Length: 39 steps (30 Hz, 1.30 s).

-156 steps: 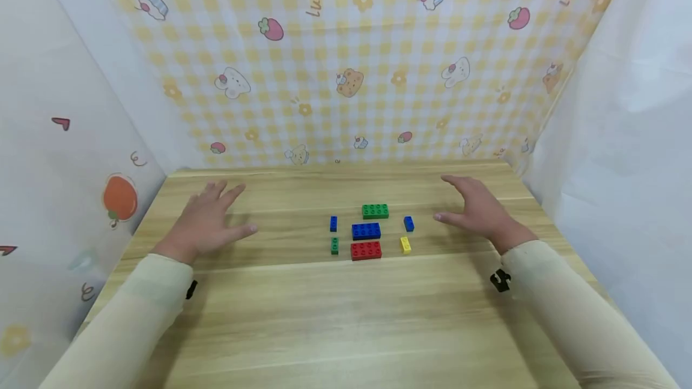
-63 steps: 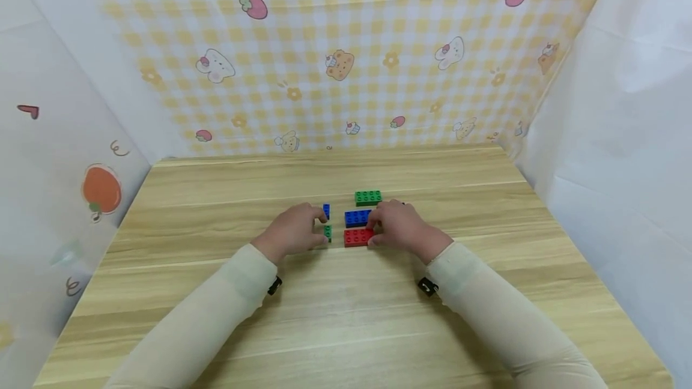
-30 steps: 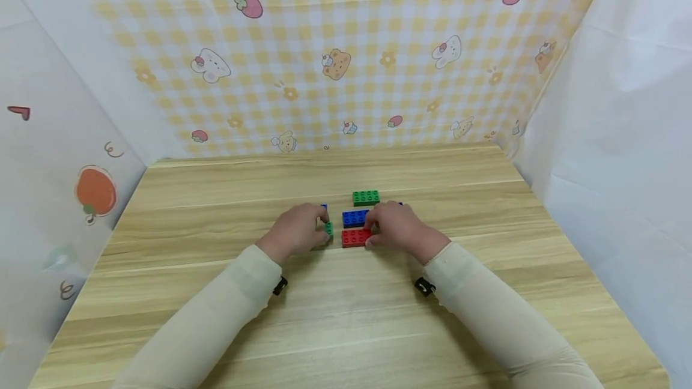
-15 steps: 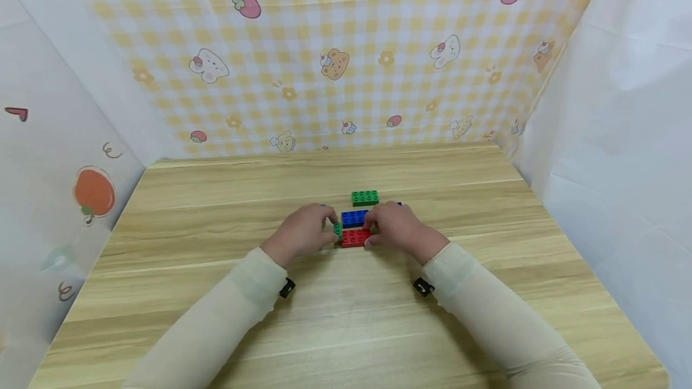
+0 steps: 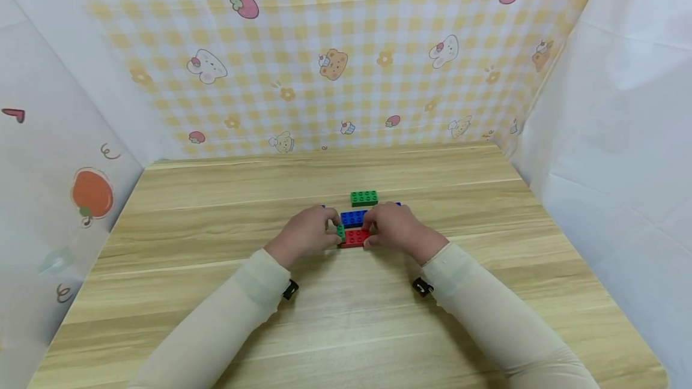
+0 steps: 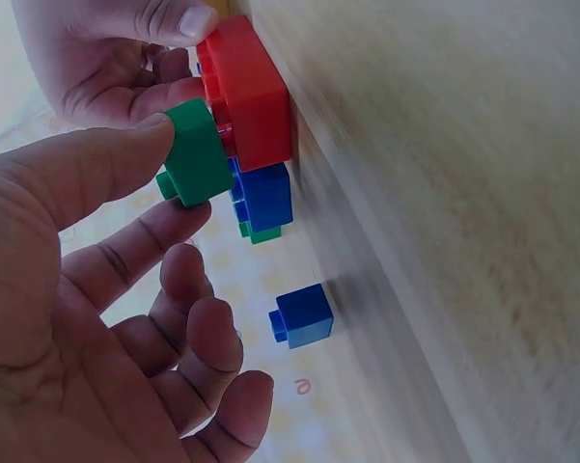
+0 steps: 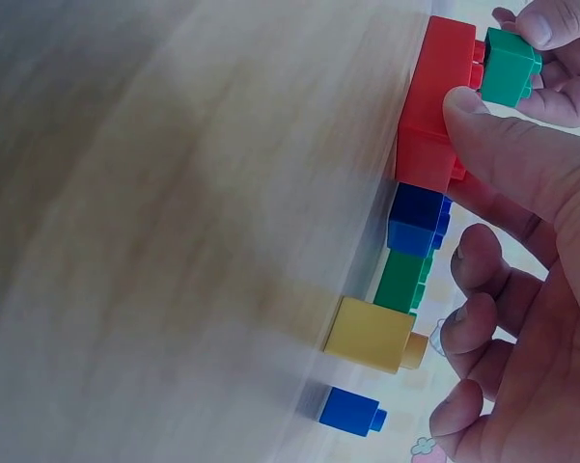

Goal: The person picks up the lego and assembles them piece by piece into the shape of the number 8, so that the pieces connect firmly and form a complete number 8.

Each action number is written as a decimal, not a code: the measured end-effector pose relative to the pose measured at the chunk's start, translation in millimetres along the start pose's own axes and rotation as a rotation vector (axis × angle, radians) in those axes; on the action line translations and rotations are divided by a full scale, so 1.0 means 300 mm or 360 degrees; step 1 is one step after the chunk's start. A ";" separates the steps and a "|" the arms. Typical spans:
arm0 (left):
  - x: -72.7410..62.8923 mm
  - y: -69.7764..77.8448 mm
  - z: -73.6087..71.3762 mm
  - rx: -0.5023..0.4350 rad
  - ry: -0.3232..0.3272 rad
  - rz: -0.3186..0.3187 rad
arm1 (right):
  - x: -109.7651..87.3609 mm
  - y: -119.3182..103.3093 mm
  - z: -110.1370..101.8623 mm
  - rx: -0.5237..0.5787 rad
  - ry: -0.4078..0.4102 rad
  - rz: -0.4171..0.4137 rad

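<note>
Small green brick [image 6: 199, 154] moved rightward, inside left grip [image 5: 304, 233].

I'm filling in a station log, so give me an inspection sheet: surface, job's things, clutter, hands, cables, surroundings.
Surface: wood-grain table.
Job's things: small green brick held over one end of the red brick, not pressed down; whether they touch is unclear.
Clutter: nothing seen besides more bricks: large blue brick, large green brick, yellow brick, left small blue brick, right small blue brick.
Left hand: pinches the small green brick.
Right hand: holds the red brick's other end.
Cables: nothing seen.
Surroundings: yellow-checked backdrop behind; printed white sheet on the left, plain white sheet on the right.
</note>
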<state>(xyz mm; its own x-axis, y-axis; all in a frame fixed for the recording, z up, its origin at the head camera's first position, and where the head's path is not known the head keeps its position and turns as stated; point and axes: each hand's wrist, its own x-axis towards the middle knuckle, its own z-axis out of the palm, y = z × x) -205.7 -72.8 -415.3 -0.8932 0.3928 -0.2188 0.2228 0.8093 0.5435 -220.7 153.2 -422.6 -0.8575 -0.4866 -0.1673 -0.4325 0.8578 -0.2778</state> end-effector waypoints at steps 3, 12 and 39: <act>0.002 0.002 0.002 0.0000 -0.0007 0.0006 | 0.001 0.001 0.000 0.0003 0.0005 0.0000; 0.014 0.001 0.013 -0.0002 -0.0006 0.0009 | 0.000 0.000 0.004 0.0035 0.0007 0.0021; 0.012 0.001 0.015 -0.0077 -0.0004 0.0016 | -0.003 -0.003 0.004 0.0036 0.0023 0.0013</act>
<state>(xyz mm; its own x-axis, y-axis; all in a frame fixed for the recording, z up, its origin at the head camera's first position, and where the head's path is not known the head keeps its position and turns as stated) -207.0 -69.2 -419.5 -0.8901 0.4017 -0.2152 0.2124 0.7835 0.5839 -219.1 152.8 -423.3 -0.8650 -0.4769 -0.1563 -0.4191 0.8577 -0.2978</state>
